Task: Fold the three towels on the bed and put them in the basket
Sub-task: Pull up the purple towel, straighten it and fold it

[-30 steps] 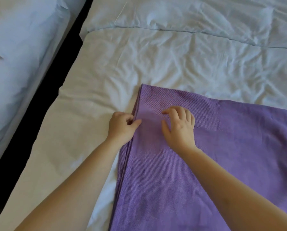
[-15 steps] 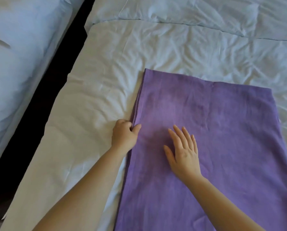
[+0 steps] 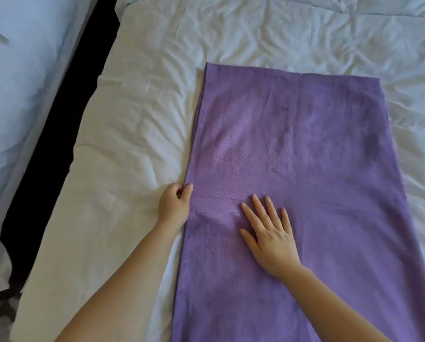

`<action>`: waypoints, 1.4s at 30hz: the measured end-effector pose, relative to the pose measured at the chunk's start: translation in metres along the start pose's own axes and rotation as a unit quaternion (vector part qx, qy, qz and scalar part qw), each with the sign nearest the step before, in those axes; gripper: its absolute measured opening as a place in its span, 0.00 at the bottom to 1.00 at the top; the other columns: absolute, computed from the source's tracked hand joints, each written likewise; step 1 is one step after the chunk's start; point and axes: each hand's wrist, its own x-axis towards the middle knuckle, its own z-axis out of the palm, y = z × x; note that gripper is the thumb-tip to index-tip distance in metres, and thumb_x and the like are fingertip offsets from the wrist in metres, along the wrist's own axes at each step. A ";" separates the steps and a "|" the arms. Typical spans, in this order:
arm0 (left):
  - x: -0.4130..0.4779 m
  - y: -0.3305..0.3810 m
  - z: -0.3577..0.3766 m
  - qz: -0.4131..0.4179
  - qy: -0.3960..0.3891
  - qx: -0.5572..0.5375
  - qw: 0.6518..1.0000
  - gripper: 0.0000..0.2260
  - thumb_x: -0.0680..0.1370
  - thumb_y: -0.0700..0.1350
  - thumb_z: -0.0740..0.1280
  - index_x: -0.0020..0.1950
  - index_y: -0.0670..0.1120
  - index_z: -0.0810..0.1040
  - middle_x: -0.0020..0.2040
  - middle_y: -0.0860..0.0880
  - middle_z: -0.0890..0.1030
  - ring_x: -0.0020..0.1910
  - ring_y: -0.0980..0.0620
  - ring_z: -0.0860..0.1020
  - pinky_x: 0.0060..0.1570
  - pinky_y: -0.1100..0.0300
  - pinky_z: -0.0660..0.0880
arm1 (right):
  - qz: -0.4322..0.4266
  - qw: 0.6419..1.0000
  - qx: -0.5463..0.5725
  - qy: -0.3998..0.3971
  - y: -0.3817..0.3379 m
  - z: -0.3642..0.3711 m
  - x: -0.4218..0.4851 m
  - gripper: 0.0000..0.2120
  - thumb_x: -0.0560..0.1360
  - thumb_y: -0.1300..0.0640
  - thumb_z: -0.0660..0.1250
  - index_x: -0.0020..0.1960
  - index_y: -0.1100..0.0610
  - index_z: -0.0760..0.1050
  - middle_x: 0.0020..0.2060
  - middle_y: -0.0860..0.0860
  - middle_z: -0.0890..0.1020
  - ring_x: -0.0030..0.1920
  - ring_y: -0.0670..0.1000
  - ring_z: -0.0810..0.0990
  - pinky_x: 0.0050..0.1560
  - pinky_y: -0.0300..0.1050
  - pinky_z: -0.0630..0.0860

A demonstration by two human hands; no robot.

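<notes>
A purple towel (image 3: 305,149) lies flat and doubled on the white bed (image 3: 137,134), running from mid-frame down past the bottom edge. My left hand (image 3: 175,206) pinches the towel's layered left edge between thumb and curled fingers. Flat on the towel, fingers straight and spread, my right hand (image 3: 270,235) presses the cloth just right of the left hand. No other towel and no basket are in view.
A white duvet or pillow edge (image 3: 354,6) runs along the top of the bed. A dark gap (image 3: 66,124) separates this bed from a second white bed (image 3: 21,95) on the left. A bit of floor shows at the bottom left corner.
My right hand went from curled fingers near the towel's left edge to lying flat, and slid toward me. My left hand slid down the left edge, still pinching it.
</notes>
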 end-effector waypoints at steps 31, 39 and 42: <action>-0.337 -0.131 -0.051 -0.027 -0.001 -0.073 0.997 0.11 0.78 0.50 0.66 0.57 0.47 0.74 0.52 0.48 0.79 0.50 0.48 0.79 0.45 0.58 0.76 | -0.129 0.988 -0.036 -0.076 0.024 0.042 -0.296 0.41 0.70 0.31 0.60 0.76 0.42 0.46 0.75 0.40 0.45 0.76 0.48 0.42 0.74 0.46 0.36; -0.360 -0.036 -0.088 0.040 -0.084 -0.356 0.930 0.13 0.81 0.35 0.57 0.46 0.47 0.78 0.43 0.48 0.78 0.34 0.53 0.81 0.37 0.61 0.80 | -0.021 0.996 -0.001 0.087 0.012 -0.001 -0.312 0.27 0.64 0.60 0.75 0.62 0.52 0.77 0.56 0.49 0.80 0.54 0.58 0.80 0.53 0.51 0.75; -0.355 0.000 -0.098 0.052 -0.126 -0.438 0.889 0.13 0.80 0.32 0.54 0.46 0.41 0.78 0.40 0.46 0.83 0.37 0.52 0.82 0.41 0.60 0.81 | 0.044 0.996 -0.008 0.075 0.028 -0.026 -0.312 0.19 0.70 0.60 0.68 0.60 0.51 0.76 0.55 0.48 0.80 0.54 0.57 0.77 0.53 0.49 0.72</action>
